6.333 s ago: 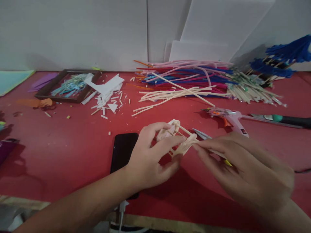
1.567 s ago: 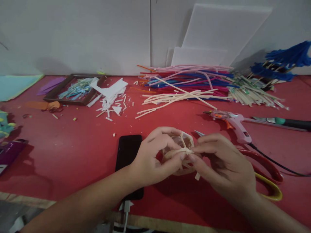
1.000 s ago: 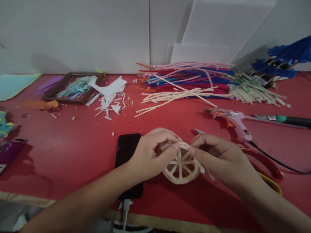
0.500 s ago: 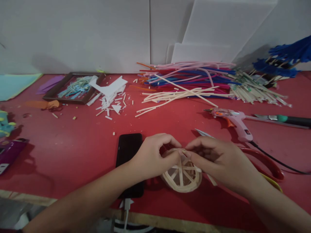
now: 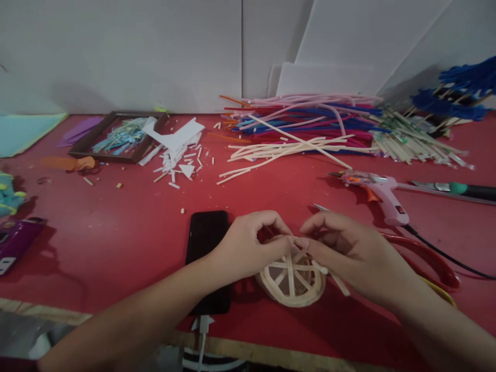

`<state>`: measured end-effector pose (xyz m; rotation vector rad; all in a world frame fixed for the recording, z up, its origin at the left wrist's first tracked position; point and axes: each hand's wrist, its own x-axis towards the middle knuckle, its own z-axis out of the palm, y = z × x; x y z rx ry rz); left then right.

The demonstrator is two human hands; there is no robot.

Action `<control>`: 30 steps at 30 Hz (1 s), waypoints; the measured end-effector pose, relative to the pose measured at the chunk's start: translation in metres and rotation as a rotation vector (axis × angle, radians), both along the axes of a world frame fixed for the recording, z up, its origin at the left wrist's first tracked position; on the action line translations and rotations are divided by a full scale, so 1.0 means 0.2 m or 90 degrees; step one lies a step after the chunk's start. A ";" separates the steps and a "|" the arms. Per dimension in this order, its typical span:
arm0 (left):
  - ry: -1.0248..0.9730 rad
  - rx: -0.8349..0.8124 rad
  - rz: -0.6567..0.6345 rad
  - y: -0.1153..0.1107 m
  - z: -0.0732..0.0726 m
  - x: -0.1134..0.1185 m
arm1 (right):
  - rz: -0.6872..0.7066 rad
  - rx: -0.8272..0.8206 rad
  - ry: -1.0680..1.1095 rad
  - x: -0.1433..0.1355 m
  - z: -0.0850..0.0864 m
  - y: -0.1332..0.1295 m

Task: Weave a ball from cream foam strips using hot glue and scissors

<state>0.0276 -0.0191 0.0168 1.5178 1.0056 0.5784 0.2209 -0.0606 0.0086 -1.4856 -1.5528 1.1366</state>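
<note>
A cream wheel-shaped frame (image 5: 293, 299) with spokes meeting at its middle is tilted toward me above the red table. My left hand (image 5: 251, 248) pinches the far rim between thumb and bent fingers. Close beside it, the thumb and fingertips of my right hand (image 5: 349, 248) are pressed together at the rim's upper right. A cream strip (image 5: 340, 283) sticks out from under my right hand, past the wheel's edge. The fingertips hide the exact spot where they meet the rim.
A black phone (image 5: 208, 232) with a white cable lies beside my left wrist. Red-handled scissors (image 5: 434, 258) lie partly under my right hand. A pink glue gun (image 5: 383, 194) is behind them. Cream and coloured fuzzy stems (image 5: 302, 116), white scraps (image 5: 180, 144) and a brown frame (image 5: 87, 155) lie at the back.
The view has shifted slightly. My right hand has eased a little to the right along the rim, covering more of the scissors' blade. Both hands keep their pinch on the wheel-shaped frame.
</note>
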 end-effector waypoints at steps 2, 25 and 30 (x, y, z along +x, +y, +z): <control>-0.004 -0.009 0.001 0.00 0.00 0.00 | -0.005 0.055 -0.008 0.03 0.03 0.01; 0.010 -0.030 0.018 -0.01 -0.01 0.00 | 0.226 0.594 -0.230 0.15 0.03 -0.06; 0.005 -0.032 0.021 0.00 -0.02 0.00 | 0.228 0.610 -0.219 0.12 0.04 -0.05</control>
